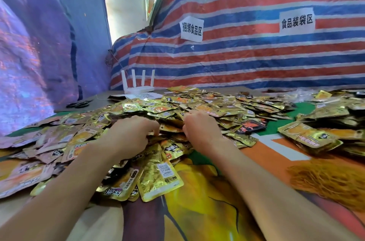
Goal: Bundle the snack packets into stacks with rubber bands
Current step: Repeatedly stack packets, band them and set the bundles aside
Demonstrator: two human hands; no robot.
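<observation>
At mid-frame, left hand point(132, 134) and right hand point(199, 128) are curling fingers round snack packets point(197, 102), gathering a stack; squaring it and banding is likely coming next.

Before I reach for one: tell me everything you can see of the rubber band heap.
The rubber bands lie in one loose, tangled heap of thin orange-brown loops, none pulled out. The heap rests on the orange part of the printed table cover, low at the right of the view. No hand touches it. The left hand and right hand are both in the packets farther left, and the right forearm passes beside it.
</observation>
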